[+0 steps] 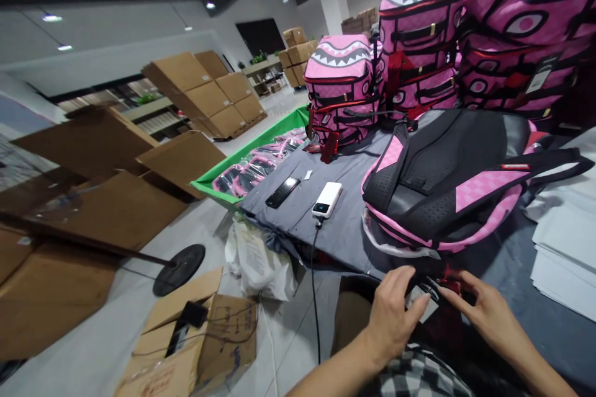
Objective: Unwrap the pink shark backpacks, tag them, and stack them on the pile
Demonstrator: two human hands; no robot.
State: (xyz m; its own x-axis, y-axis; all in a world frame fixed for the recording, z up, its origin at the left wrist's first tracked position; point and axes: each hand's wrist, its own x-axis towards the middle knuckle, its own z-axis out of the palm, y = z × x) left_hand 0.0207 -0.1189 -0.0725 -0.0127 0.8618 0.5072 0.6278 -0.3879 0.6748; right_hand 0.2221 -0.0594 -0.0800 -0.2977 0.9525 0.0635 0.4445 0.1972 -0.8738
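Observation:
A pink and black backpack lies back-side up on a grey-covered table. My left hand and my right hand are at its near bottom edge. Both pinch a small black and red strap or tag that hangs off the table's front edge. The fingers of each hand are curled round that piece. What exactly they grip is partly hidden. A checked sleeve or garment shows under my wrists.
Several pink shark-mouth backpacks stand at the back of the table. A black phone and a white power bank with a cable lie left of the backpack. A green bin, cardboard boxes and white sheets surround the table.

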